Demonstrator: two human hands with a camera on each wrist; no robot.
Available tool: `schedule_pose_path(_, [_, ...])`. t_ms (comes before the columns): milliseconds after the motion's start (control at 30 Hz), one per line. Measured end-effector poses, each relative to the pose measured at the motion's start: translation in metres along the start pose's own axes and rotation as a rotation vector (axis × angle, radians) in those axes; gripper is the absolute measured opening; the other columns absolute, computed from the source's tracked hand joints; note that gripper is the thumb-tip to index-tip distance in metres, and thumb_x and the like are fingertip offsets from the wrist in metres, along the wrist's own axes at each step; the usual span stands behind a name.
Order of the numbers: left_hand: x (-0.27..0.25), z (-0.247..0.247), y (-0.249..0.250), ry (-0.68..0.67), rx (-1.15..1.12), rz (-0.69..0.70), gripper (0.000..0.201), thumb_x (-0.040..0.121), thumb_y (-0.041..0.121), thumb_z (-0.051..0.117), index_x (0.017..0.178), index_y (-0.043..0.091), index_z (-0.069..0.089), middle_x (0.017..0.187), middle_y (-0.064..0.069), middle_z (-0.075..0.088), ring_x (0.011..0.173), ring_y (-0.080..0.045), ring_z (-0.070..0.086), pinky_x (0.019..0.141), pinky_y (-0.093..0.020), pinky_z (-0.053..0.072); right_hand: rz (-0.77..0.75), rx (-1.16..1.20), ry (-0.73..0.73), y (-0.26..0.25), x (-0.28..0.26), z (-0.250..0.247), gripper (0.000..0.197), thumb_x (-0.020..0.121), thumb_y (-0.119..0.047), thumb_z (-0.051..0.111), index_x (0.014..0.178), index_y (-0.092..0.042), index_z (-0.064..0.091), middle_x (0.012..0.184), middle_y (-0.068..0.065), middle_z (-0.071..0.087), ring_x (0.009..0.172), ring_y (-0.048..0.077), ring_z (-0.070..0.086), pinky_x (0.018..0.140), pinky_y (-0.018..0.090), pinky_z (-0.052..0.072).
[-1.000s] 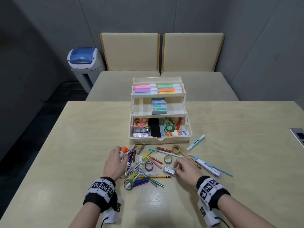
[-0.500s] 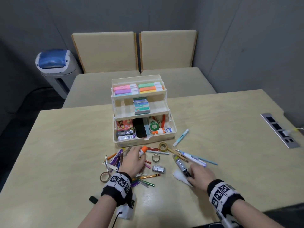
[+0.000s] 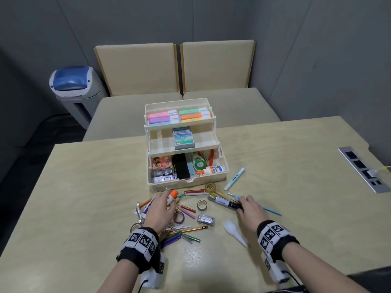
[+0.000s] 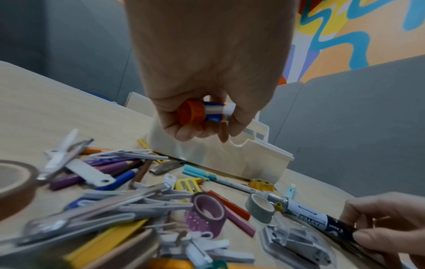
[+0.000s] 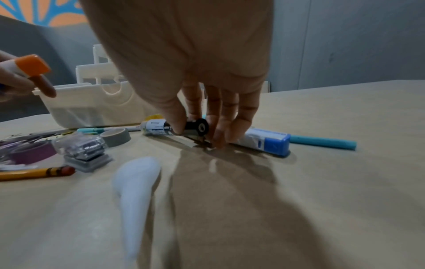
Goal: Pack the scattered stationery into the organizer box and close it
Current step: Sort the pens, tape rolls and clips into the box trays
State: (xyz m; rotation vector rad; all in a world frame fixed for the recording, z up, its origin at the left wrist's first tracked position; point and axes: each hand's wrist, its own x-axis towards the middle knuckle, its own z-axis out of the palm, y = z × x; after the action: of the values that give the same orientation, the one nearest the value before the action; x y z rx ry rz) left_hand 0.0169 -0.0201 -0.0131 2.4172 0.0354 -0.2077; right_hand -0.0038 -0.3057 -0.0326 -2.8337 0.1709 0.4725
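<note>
- The organizer box [image 3: 186,180] is cream plastic, glossy and hard-edged, standing open at 12 o'clock from the hands with three stepped tiers fanned back.
- Its top tier holds pastel highlighters [image 3: 179,116], blocky and matte; the middle tier holds small staple boxes [image 3: 183,138]; the bottom tray holds a white glue bottle [image 3: 211,170] and a green tape dispenser [image 3: 199,163].
- The left hand [image 3: 158,212] grips a glue stick [image 4: 202,113], a short smooth cylinder with a ribbed orange cap, lifted above the pile.
- The right hand [image 3: 251,210] pinches the black end of a marker [image 3: 224,201], a round glossy barrel with a white printed label, lying on the table at 1 o'clock from the pile.
- The scattered stationery pile [image 3: 179,220] lies just before the box: a glittery purple tape roll [image 4: 207,213], a grey tape roll [image 3: 202,205], a yellow pencil [image 3: 190,229], metal clips, a clear stapler case [image 3: 205,219].
- A white plastic spoon-shaped piece [image 3: 234,231] lies at 5 o'clock from the pile.
- The table [image 3: 84,208] is pale wood-grain laminate, smooth, with a metal socket strip [image 3: 364,168] at 3 o'clock.
- Beyond it stand two beige upholstered chairs [image 3: 175,66], grey wall panels, and a bin with a blue lid [image 3: 72,81] at 10 o'clock.
</note>
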Motion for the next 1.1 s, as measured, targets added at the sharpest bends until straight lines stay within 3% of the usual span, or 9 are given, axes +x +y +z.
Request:
schedule_pose_path(100, [-0.001,-0.006,-0.006,0.020,-0.019,-0.029,0.028,0.095,0.026,0.052,0.121,0.017,0.054,0.112,-0.003,0.057,0.103,-0.022,0.054,0.084,-0.035,0.044,0.000,0.034,0.013,0.001,0.000,0.000,0.026,0.092,-0.015,0.044,0.118,-0.019,0.047,0.113,0.005,0.046,0.094,0.029,0.056,0.078,0.039,0.049])
schedule_pose_path(233, [-0.003,-0.015,-0.011,0.085,-0.014,-0.032,0.019,0.093,0.025,0.053,0.110,0.017,0.057,0.096,-0.003,0.056,0.091,-0.023,0.055,0.074,-0.032,0.039,-0.068,-0.024,0.047,-0.006,-0.011,0.003,0.021,0.093,-0.020,0.042,0.113,-0.019,0.048,0.116,0.003,0.040,0.093,0.025,0.054,0.070,0.036,0.047])
schedule_pose_path(333, [-0.005,-0.025,-0.018,0.112,-0.010,-0.072,0.017,0.093,0.023,0.054,0.108,0.017,0.056,0.090,-0.003,0.053,0.086,-0.023,0.053,0.072,-0.032,0.037,-0.191,-0.068,-0.063,-0.018,-0.023,0.005,0.023,0.092,-0.025,0.043,0.114,-0.022,0.048,0.118,0.001,0.043,0.097,0.022,0.054,0.074,0.033,0.046])
schedule_pose_path(433, [-0.008,-0.033,-0.027,0.131,0.011,-0.109,0.017,0.092,0.021,0.055,0.108,0.013,0.057,0.088,-0.003,0.051,0.085,-0.025,0.053,0.071,-0.031,0.035,-0.164,-0.123,-0.192,-0.025,-0.033,0.009,0.036,0.085,-0.026,0.052,0.120,-0.021,0.041,0.120,0.003,0.043,0.098,0.023,0.055,0.072,0.030,0.044])
schedule_pose_path(633, [-0.017,-0.042,-0.041,0.153,0.021,-0.194,0.021,0.092,0.020,0.054,0.112,0.013,0.057,0.092,-0.006,0.053,0.083,-0.024,0.051,0.074,-0.035,0.040,-0.121,-0.086,-0.193,-0.036,-0.029,0.018,0.044,0.082,-0.002,0.054,0.119,-0.017,0.037,0.124,0.008,0.039,0.083,0.021,0.053,0.074,0.033,0.051])
schedule_pose_path(700, [-0.020,-0.042,-0.042,0.157,0.021,-0.201,0.020,0.092,0.019,0.054,0.110,0.012,0.057,0.091,-0.007,0.053,0.082,-0.023,0.050,0.072,-0.033,0.038,-0.174,-0.108,-0.130,-0.042,-0.022,0.016,0.045,0.084,-0.005,0.055,0.124,-0.017,0.037,0.127,0.008,0.040,0.091,0.020,0.050,0.077,0.031,0.048])
schedule_pose_path(833, [-0.022,-0.040,-0.038,0.163,0.012,-0.182,0.018,0.092,0.023,0.055,0.106,0.012,0.057,0.091,-0.007,0.054,0.082,-0.022,0.050,0.071,-0.032,0.037,-0.379,-0.163,0.037,-0.062,-0.016,0.017,0.038,0.091,-0.027,0.052,0.127,-0.021,0.042,0.126,0.003,0.045,0.113,0.019,0.046,0.098,0.033,0.041])
schedule_pose_path(1000, [-0.018,-0.037,-0.025,0.140,-0.024,-0.145,0.022,0.093,0.037,0.054,0.104,0.017,0.053,0.093,-0.003,0.052,0.085,-0.019,0.051,0.073,-0.030,0.036,-0.443,-0.240,-0.017,-0.083,-0.014,0.025,0.040,0.091,-0.039,0.050,0.125,-0.019,0.046,0.130,0.005,0.044,0.120,0.022,0.042,0.105,0.039,0.036])
schedule_pose_path(1100, [-0.011,-0.036,-0.020,0.122,-0.099,-0.135,0.023,0.098,0.033,0.044,0.109,0.016,0.054,0.098,-0.004,0.054,0.094,-0.021,0.051,0.079,-0.030,0.036,-0.434,-0.257,-0.033,-0.089,-0.012,0.025,0.040,0.092,-0.038,0.049,0.127,-0.017,0.046,0.129,0.007,0.045,0.119,0.024,0.043,0.103,0.039,0.037])
